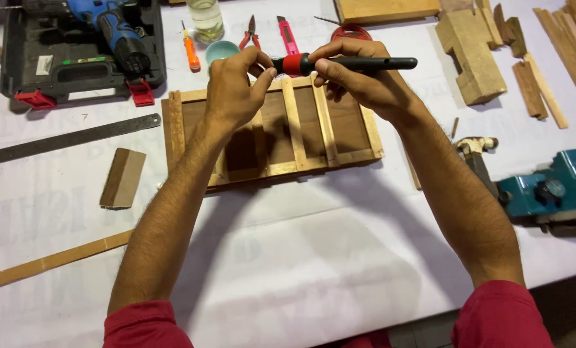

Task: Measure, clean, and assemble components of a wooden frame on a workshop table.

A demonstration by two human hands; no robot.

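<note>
- A white cloth-covered work table fills the view, with faint grey lettering printed on the cloth, too pale to make out.
- A black plastic tool case sits at the far left corner, with red latches, a small white label and a thin green strip on its tray; a blue and black cordless drill lies in it.
- A shallow rectangular wooden frame with pale slat dividers over a dark brown back lies flat at the table's middle, under both hands.
- A teal metal bench vise stands at the right edge, with a stack of pale wooden blocks and loose wood strips beyond it.
- A long grey metal ruler lies slanted at the left, a sanding block near it.
- The right hand grips a black-handled tool with a red collar, held level above the frame's far edge.
- The left hand pinches the tool's left tip, fingers closed narrowly on it.
- Behind the hands lie red-handled pliers, a pink utility knife, an orange screwdriver, a small teal bowl and a clear glass jar.
</note>
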